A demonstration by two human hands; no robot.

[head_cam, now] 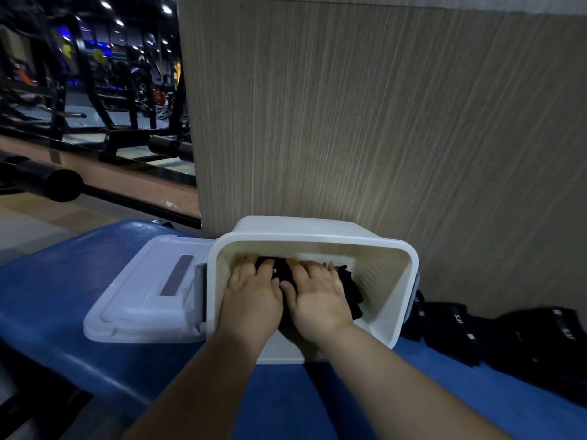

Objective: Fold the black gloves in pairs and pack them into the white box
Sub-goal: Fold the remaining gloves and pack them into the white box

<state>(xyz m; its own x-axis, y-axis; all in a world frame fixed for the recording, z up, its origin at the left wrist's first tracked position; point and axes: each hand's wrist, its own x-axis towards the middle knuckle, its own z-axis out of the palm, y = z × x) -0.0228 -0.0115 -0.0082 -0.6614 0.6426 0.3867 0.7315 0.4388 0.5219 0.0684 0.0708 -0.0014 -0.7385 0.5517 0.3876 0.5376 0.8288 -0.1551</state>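
Note:
The white box (384, 249) stands open on a blue padded bench, against a wooden panel. Both my hands reach down inside it. My left hand (251, 296) and my right hand (317, 296) lie side by side, fingers straight, pressing flat on folded black gloves (351, 293) at the bottom of the box. The gloves show between and to the right of my hands. More black gloves (476, 335) with small white labels lie on the bench to the right of the box.
The box's white lid (149, 296) lies flat on the blue bench (79, 287) just left of the box. The wooden panel (381, 122) rises right behind the box. Dark gym machines and a barbell (47, 179) fill the far left.

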